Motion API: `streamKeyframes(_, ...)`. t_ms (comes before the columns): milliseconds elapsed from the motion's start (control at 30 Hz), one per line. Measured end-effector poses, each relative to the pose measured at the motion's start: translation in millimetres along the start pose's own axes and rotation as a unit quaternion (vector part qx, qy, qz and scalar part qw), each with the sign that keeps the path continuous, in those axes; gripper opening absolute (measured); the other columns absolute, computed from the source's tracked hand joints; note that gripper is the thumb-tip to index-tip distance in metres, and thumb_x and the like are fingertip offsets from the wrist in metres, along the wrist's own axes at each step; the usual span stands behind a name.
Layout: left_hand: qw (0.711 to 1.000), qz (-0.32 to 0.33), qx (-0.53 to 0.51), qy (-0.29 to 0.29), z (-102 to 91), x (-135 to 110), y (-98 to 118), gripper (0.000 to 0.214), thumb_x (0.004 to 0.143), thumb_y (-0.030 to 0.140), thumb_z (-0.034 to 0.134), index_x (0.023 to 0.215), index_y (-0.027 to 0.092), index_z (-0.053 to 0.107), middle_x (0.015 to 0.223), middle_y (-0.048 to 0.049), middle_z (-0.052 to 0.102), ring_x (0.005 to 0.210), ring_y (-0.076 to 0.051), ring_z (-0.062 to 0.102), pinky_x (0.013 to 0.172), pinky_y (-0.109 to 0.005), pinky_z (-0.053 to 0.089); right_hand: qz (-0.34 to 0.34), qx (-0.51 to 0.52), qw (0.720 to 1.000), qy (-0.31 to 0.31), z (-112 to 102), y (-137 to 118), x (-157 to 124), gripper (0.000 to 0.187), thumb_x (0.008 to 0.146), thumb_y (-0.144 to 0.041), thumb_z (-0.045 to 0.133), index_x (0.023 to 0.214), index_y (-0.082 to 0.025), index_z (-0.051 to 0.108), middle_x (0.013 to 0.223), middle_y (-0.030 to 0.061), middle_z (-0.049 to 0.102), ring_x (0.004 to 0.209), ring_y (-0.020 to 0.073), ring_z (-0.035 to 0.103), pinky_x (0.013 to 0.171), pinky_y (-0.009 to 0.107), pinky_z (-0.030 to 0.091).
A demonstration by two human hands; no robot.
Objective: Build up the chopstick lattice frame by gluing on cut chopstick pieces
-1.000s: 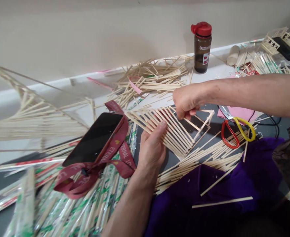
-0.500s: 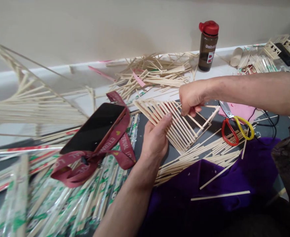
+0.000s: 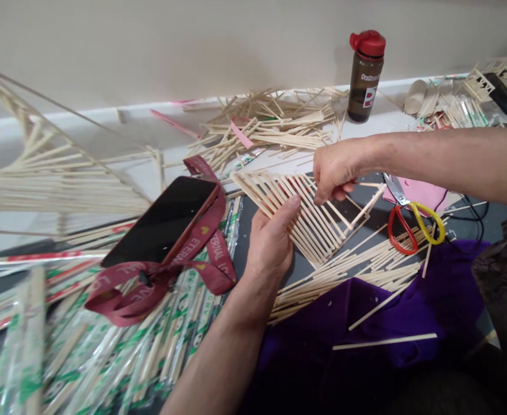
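Note:
A flat lattice of thin wooden sticks (image 3: 309, 222) lies tilted over the dark mat in the middle. My left hand (image 3: 273, 242) grips its near left edge, thumb on top of the slats. My right hand (image 3: 335, 170) reaches in from the right and pinches a stick at the lattice's upper edge, fingers curled closed. Loose sticks (image 3: 357, 271) lie just below the lattice, partly on a purple cloth (image 3: 392, 323).
A phone (image 3: 162, 222) with a maroon lanyard (image 3: 210, 253) rests on wrapped chopstick packets (image 3: 119, 351) at left. Red and yellow scissors (image 3: 409, 222) lie at right. A brown bottle with a red cap (image 3: 366, 75) stands by the wall behind a stick pile (image 3: 271, 129). A large stick frame (image 3: 50, 178) sits far left.
The view has shifted a little, so everything sits slightly higher and to the right. Both hands keep their hold on the lattice, which has been lifted and turned only slightly.

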State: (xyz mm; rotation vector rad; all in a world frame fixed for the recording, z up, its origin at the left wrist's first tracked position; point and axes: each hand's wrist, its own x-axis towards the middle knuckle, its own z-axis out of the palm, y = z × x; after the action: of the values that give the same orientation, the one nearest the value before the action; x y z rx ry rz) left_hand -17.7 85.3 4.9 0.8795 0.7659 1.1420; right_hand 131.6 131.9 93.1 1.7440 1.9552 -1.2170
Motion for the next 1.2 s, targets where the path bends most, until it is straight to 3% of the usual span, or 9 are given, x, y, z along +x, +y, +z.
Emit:
streamKeyframes(167, 1.000, 0.000, -0.001, 0.002, 0.9, -0.3, -0.2, 0.024, 0.064, 0.032, 0.075, 0.085, 0.021, 0.069, 0.085, -0.0036, 0.074, 0.092, -0.026, 0.069, 0.079, -0.036, 0.056, -0.007, -0.025, 1.000, -0.004, -0.2, -2.5, -3.3, 0.025, 0.080, -0.030, 0.067, 0.076, -0.004, 0.065, 0.057, -0.0014, 0.057, 0.043, 0.0021, 0.043, 0.047, 0.016, 0.031)
streamKeyframes(400, 1.000, -0.004, -0.002, -0.002, 1.5, -0.6, 1.5, 0.022, 0.064, 0.033, 0.076, 0.081, 0.021, 0.069, 0.083, -0.0032, 0.073, 0.095, -0.027, 0.068, 0.080, -0.037, 0.055, -0.025, -0.040, 0.999, -0.003, -1.3, 0.5, -1.8, 0.026, 0.079, -0.033, 0.068, 0.077, -0.007, 0.068, 0.057, -0.0012, 0.058, 0.047, 0.0047, 0.048, 0.050, 0.017, 0.034)
streamKeyframes(667, 1.000, -0.004, -0.007, -0.005, 0.8, -0.3, 1.0, 0.022, 0.064, 0.032, 0.076, 0.083, 0.022, 0.070, 0.088, -0.0033, 0.074, 0.093, -0.026, 0.069, 0.079, -0.036, 0.056, -0.037, -0.061, 0.997, -0.005, -1.3, -1.0, -2.9, 0.024, 0.083, -0.028, 0.064, 0.078, -0.005, 0.067, 0.050, -0.0038, 0.055, 0.042, 0.0037, 0.044, 0.049, 0.017, 0.034)
streamKeyframes(933, 1.000, 0.002, 0.003, 0.010, 0.9, -0.5, 0.2, 0.022, 0.064, 0.033, 0.076, 0.082, 0.021, 0.070, 0.086, -0.0034, 0.074, 0.093, -0.026, 0.069, 0.080, -0.036, 0.055, -0.036, -0.065, 0.997, -0.016, -2.6, 0.4, -0.6, 0.029, 0.082, -0.031, 0.064, 0.083, -0.002, 0.068, 0.065, 0.0023, 0.065, 0.049, 0.0049, 0.053, 0.054, 0.017, 0.035)
streamKeyframes(1200, 1.000, -0.002, -0.009, 0.006, 0.0, -0.2, -0.6, 0.024, 0.063, 0.033, 0.078, 0.082, 0.021, 0.071, 0.084, -0.0026, 0.074, 0.088, -0.026, 0.070, 0.079, -0.035, 0.056, -0.034, -0.042, 0.998, 0.011, -0.2, 0.1, 0.7, 0.023, 0.080, -0.026, 0.068, 0.071, -0.005, 0.068, 0.055, 0.0014, 0.061, 0.055, 0.0092, 0.059, 0.053, 0.018, 0.038)
